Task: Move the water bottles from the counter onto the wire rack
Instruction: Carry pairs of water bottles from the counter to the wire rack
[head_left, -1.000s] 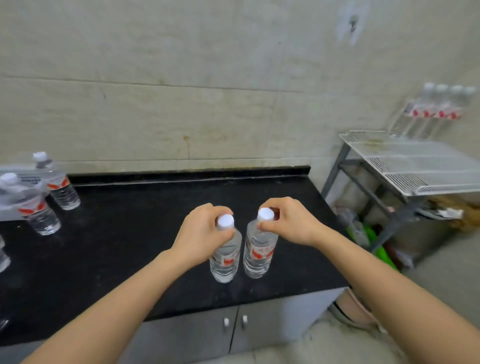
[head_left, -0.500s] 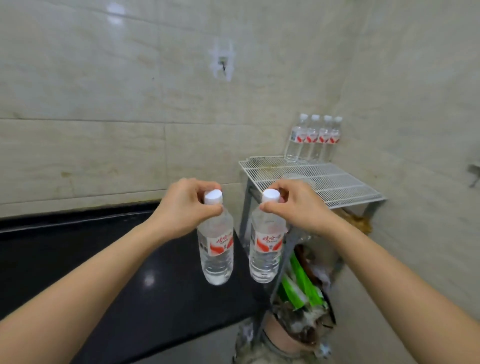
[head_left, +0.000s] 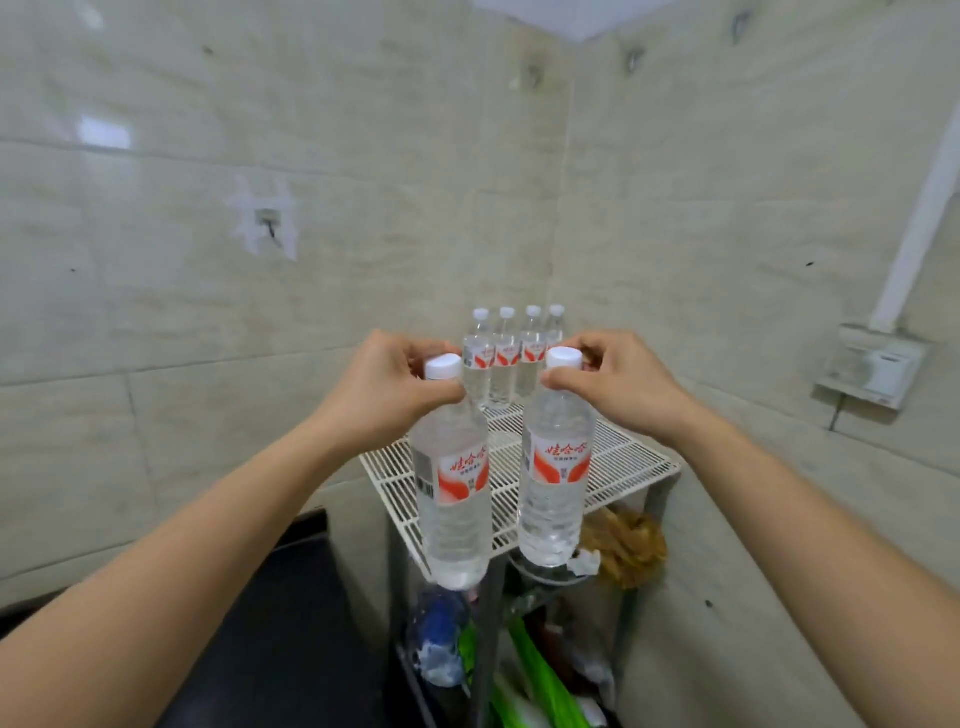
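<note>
Just short of the wire rack, two water bottles hang in the air, each pinched at the neck under its white cap. The left hand holds the left bottle and the right hand holds the right bottle, with fingers curled tight. Both hang near upright and apart from each other. To do this well, carry them toward 12 o'clock, set each base squarely on the wires, and let go only once they stand. Four bottles already line the back at 12 o'clock, so stop short of them. Green bags and clutter lie below at 6 o'clock, and the black counter sits at 7 o'clock.
</note>
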